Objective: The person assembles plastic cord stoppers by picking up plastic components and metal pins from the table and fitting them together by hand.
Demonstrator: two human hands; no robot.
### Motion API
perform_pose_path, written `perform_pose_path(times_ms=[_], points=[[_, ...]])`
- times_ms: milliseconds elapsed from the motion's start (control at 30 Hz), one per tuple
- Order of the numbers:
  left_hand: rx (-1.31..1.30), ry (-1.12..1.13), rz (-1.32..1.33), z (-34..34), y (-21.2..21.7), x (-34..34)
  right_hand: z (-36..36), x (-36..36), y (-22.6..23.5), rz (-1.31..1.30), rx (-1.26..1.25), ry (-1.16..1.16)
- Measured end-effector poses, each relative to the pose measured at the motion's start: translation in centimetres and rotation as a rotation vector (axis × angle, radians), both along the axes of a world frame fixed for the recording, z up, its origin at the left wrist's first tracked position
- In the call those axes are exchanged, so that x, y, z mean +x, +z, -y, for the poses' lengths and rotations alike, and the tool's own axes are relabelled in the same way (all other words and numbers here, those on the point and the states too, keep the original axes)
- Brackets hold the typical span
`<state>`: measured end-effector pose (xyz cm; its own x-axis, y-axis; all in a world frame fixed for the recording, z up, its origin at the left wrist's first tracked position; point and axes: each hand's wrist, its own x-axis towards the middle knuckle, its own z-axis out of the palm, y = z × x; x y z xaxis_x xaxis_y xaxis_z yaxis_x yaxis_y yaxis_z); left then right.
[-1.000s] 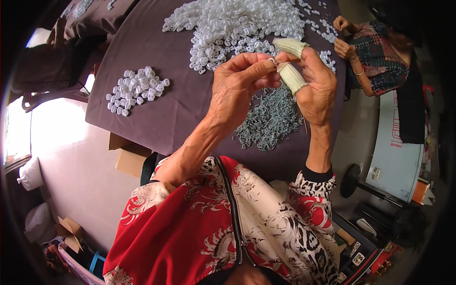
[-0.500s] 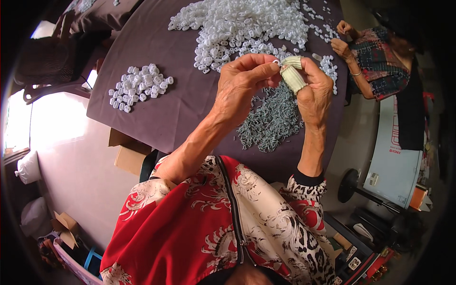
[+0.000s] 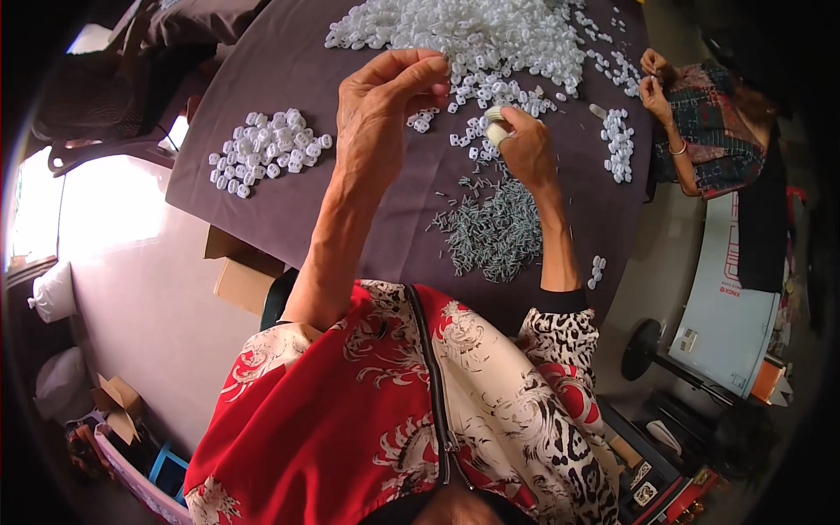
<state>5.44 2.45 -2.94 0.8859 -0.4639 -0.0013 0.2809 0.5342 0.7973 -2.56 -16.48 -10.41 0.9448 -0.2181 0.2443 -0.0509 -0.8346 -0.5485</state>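
My left hand (image 3: 374, 109) is raised at the near side of a big heap of small white plastic pieces (image 3: 472, 39). Its thumb and forefinger are pinched together, and whatever lies between the tips is too small to make out. My right hand (image 3: 529, 150) hovers by the white pieces scattered between that heap and a pile of grey-green, screw-like pins (image 3: 490, 229). Pale ribbed cloth covers (image 3: 497, 133) wrap its thumb and forefinger, which are curled close together; what they hold, if anything, cannot be seen.
A smaller group of white pieces (image 3: 269, 150) lies left on the brown tablecloth (image 3: 394, 232). More white pieces (image 3: 618, 144) lie in a cluster on the right, with a few (image 3: 597, 271) near the right edge. Another person (image 3: 713, 127) works at the right side. A cardboard box (image 3: 245, 284) stands below the table.
My hands have moved apart from their meeting point. The left has gone up and left, the right slightly left and down. The view has shifted a little, and a few white pieces show beside my right forearm.
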Motion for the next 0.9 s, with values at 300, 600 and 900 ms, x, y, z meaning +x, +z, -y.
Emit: perform_pose_path(times_ms=[300, 600, 900], points=[[-0.025, 0.100, -0.034, -1.9, 0.3, 1.6, -5.6, 8.1, -2.2, 0.140, -0.279, 0.202], [-0.001, 0.093, -0.031, -2.6, 0.0, 2.3, -8.0, 11.5, -4.9, 0.083, -0.412, 0.255], [-0.018, 0.124, -0.085, -2.0, -0.2, 2.3, -5.5, 4.6, -3.8, 0.231, -0.371, 0.322]])
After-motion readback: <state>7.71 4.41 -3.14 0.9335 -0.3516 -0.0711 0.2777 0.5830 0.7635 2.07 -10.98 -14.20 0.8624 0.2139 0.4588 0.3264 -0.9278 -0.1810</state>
